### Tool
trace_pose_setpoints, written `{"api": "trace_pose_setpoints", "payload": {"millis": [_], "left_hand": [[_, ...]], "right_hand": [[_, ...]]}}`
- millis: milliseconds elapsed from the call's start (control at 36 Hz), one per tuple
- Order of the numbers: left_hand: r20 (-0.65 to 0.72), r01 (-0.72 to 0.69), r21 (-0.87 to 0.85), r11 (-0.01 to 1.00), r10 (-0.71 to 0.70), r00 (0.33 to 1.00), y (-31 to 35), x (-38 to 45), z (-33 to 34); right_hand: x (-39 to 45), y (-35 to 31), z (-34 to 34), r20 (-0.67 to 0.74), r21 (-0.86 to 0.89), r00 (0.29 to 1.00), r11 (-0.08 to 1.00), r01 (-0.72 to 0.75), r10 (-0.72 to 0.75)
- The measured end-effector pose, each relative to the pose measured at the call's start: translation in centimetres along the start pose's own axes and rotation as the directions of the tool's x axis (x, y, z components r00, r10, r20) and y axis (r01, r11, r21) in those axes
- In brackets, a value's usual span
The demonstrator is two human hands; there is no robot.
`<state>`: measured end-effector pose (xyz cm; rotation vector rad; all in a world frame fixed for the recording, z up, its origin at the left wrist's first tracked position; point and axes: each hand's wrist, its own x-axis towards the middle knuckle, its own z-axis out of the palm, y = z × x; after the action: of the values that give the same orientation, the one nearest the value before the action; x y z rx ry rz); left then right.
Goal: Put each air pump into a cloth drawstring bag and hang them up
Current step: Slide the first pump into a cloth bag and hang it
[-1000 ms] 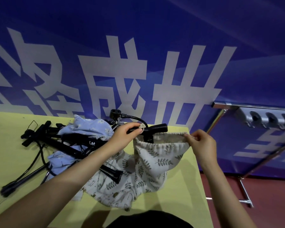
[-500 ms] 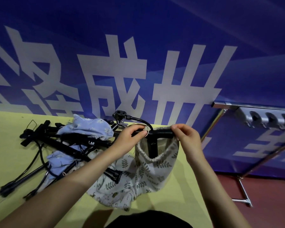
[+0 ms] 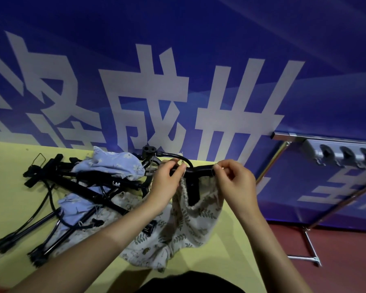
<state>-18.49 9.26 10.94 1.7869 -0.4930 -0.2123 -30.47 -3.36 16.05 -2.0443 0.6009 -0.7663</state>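
At the centre of the frame both hands work at the mouth of a leaf-printed drawstring bag (image 3: 190,227), which hangs slack over the near edge of the yellow surface (image 3: 6,187). The left hand (image 3: 167,182) pinches the bag's rim and cord at one end of the black T-handle (image 3: 199,172) of an air pump, and the right hand (image 3: 235,182) pinches the rim at the other end; holding it on both sides appears meant to keep the opening spread so the cloth can rise over the wide handle. The pump's shaft (image 3: 193,191) stands down inside the bag, so this pump seems nearly packed, with cinching and hanging left. To the left lie more black pumps (image 3: 57,176) tangled with pale blue floral bags (image 3: 112,163), waiting their turn. At the right edge a metal rack with hooks (image 3: 344,154) stands near, probably where the bags will hang.
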Motion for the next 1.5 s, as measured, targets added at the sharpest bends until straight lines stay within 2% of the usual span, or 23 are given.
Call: {"api": "trace_pose_setpoints", "payload": {"millis": [111, 222, 333, 444, 528, 694, 806, 917, 972, 1028, 1111, 1167, 1222, 1250, 1278, 1361, 1417, 1500], "left_hand": [[0.003, -0.018, 0.04, 0.999, 0.017, 1.0, 0.1, -0.1, -0.1], [0.006, -0.048, 0.024, 0.999, 0.048, 0.999, 0.3, -0.5, -0.1], [0.015, -0.071, 0.01, 0.997, 0.07, 0.997, 0.3, -1.0, -0.4], [0.011, -0.043, -0.012, 0.999, 0.043, 0.999, 0.5, -1.3, -0.2], [0.003, -0.015, -0.024, 1.0, 0.015, 1.0, 0.5, -1.3, 0.2], [0.002, 0.018, -0.067, 0.998, -0.018, 1.0, 0.6, -1.1, 0.2], [0.087, 0.016, -0.081, 0.997, -0.009, 0.996, 2.1, -1.6, 0.4], [0.131, 0.152, -0.231, 0.961, -0.124, 0.984, 2.8, -2.3, 1.2], [0.134, 0.203, -0.339, 0.919, -0.166, 0.977, 3.1, -2.4, 1.3], [0.13, 0.223, -0.421, 0.879, -0.185, 0.974, 3.4, -2.4, 1.2], [0.147, 0.243, -0.434, 0.868, -0.198, 0.969, 3.6, -2.3, 0.6], [0.167, 0.239, -0.347, 0.907, -0.191, 0.967, 3.6, -2.2, -0.2], [0.173, 0.173, -0.068, 0.983, -0.159, 0.972, 3.2, -1.6, -1.0], [0.167, 0.137, 0.075, 0.988, -0.148, 0.975, 3.1, -1.4, -1.5], [0.151, 0.108, 0.135, 0.985, -0.129, 0.98, 3.1, -1.1, -1.9], [0.178, -0.036, 0.006, 0.999, 0.035, 0.983, 3.3, -0.9, -2.6], [0.188, -0.043, -0.023, 0.999, 0.047, 0.981, 2.9, -1.0, -2.4], [0.104, 0.099, -0.108, 0.989, -0.088, 0.991, 2.2, -1.5, -2.2]], "right_hand": [[0.3, -0.4, 0.0, 0.005, 0.255, 0.993, 0.96, -0.113, 0.116], [0.4, 0.1, 0.0, -0.01, 0.354, 0.986, 0.923, -0.15, 0.164], [0.6, 1.0, -0.1, -0.029, 0.263, 0.988, 0.955, -0.138, 0.15], [0.9, 1.4, -0.5, 0.015, 0.052, 1.0, 0.999, 0.001, -0.002], [1.0, 1.5, -0.3, 0.091, -0.167, 0.993, 0.982, 0.09, -0.075], [1.1, 2.0, 0.3, 0.144, -0.156, 0.985, 0.981, 0.118, -0.096], [1.2, 1.9, 1.2, 0.188, -0.262, 0.957, 0.928, 0.265, -0.22], [1.5, 1.4, 2.0, 0.083, -0.381, 0.938, 0.859, 0.342, -0.337], [1.4, 1.2, 2.3, 0.04, -0.392, 0.94, 0.86, 0.328, -0.34], [1.1, 1.3, 2.4, 0.054, -0.399, 0.937, 0.852, 0.338, -0.346], [0.7, 1.5, 2.2, 0.068, -0.387, 0.926, 0.846, 0.367, -0.37], [0.6, 1.6, 2.1, 0.053, -0.368, 0.919, 0.848, 0.381, -0.39], [0.5, 1.9, 2.4, 0.004, -0.374, 0.89, 0.825, 0.424, -0.456], [0.4, 2.1, 2.8, -0.041, -0.386, 0.864, 0.806, 0.449, -0.502], [0.3, 2.4, 3.1, -0.09, -0.398, 0.835, 0.788, 0.469, -0.543], [0.2, 2.5, 4.4, -0.146, -0.382, 0.795, 0.775, 0.503, -0.588], [0.0, 2.1, 5.0, -0.079, -0.318, 0.831, 0.804, 0.503, -0.551], [-0.3, 0.9, 5.1, 0.056, -0.173, 0.917, 0.901, 0.397, -0.394]]}}
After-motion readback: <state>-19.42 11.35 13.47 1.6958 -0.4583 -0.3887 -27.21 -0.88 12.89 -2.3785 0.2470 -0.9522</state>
